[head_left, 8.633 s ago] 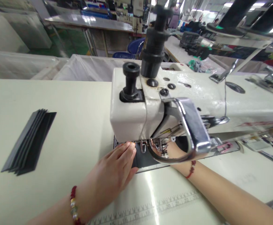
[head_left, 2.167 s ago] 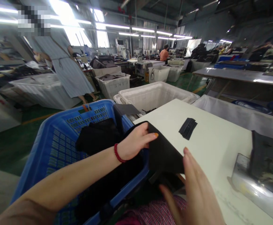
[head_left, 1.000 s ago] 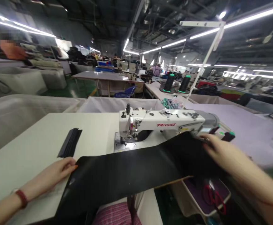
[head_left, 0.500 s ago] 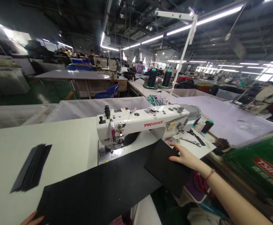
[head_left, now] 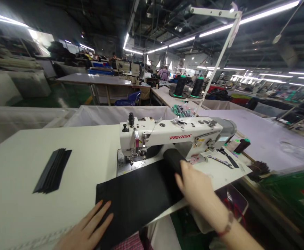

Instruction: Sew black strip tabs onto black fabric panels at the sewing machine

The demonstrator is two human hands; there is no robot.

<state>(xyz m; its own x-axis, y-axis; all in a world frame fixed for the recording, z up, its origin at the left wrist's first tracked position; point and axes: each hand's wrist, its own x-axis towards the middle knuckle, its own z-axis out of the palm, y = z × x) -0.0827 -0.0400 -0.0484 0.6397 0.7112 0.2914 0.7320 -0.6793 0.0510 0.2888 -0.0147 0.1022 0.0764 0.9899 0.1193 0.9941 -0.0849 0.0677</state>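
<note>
A black sheet of material point(head_left: 136, 194) lies on the pale table in front of the white sewing machine point(head_left: 164, 135). My left hand point(head_left: 86, 229) rests flat on its left end, fingers stretched out and a little apart. At the other end, my right hand point(head_left: 196, 184) grips the sheet where it curls up and folds over near the machine's arm; thumb and fingers close on it. The sheet's edge lies just in front of the needle area, and I cannot tell whether it reaches under the presser foot. Part of its lower side hangs at the table's front edge.
On the table point(head_left: 13, 156) at left lies a stack of narrow black strips point(head_left: 53, 171). Right of the machine are a wrench point(head_left: 221, 162) and thread spools point(head_left: 241, 146). Two black cones point(head_left: 180, 86) stand behind, beside a white thread stand point(head_left: 218, 69). A green bag point(head_left: 289, 191) sits at right.
The sheet has shifted right, and its right end now curls over. My right hand moved left and down with it. My left hand came further into view onto the sheet.
</note>
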